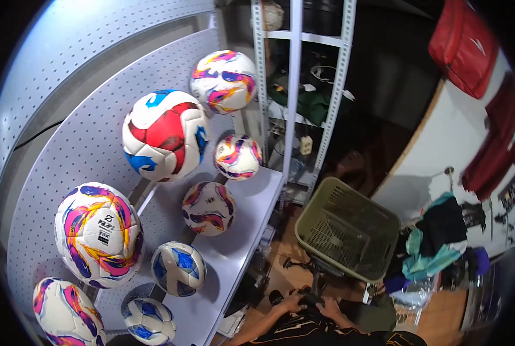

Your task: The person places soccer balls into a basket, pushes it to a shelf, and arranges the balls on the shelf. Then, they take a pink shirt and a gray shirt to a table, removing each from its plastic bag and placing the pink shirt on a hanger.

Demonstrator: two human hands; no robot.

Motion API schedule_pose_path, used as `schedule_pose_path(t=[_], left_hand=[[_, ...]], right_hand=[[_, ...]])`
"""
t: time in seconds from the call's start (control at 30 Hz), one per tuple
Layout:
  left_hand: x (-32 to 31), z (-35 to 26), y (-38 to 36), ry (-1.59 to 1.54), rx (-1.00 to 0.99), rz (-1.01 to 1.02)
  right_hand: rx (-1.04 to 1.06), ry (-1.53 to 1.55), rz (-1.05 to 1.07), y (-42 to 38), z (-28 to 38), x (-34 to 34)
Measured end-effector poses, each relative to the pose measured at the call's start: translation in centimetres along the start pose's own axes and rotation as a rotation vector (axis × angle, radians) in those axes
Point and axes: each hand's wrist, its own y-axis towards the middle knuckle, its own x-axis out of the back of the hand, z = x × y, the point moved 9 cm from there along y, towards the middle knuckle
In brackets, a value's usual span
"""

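Note:
Low in the view, my left hand (pixel 291 303) is closed round one side of a dark handle-like part (pixel 311 299). My right hand (pixel 329 309) is curled at its other side, its fingers partly hidden. A dark stem runs from there up to an olive-green plastic basket (pixel 350 230) with a slotted floor. On the shelf to the left are a red, white and blue football (pixel 166 135), a large multicoloured football (pixel 99 235) and a white football with blue patches (pixel 178 269). Both hands are apart from the balls.
A white perforated shelf (pixel 234 242) with several more balls fills the left. Behind it stands a metal rack (pixel 332 86). Clothes (pixel 436 242) are piled right of the basket. A red bag (pixel 465 49) and a maroon shirt (pixel 497 144) hang at the upper right.

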Motion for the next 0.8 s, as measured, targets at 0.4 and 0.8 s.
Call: schedule_pose_path(t=[0.4,0.8], left_hand=[[-3.0,-3.3,-6.2,0.073,-0.081,-0.132],[-8.5,-5.5,-14.7,-0.048,-0.065,-0.125]], right_hand=[[-0.149,0.261,-0.197,-10.6,2.6,0.0],[-0.229,0.293,-0.123,-21.9,3.1,-4.6]])
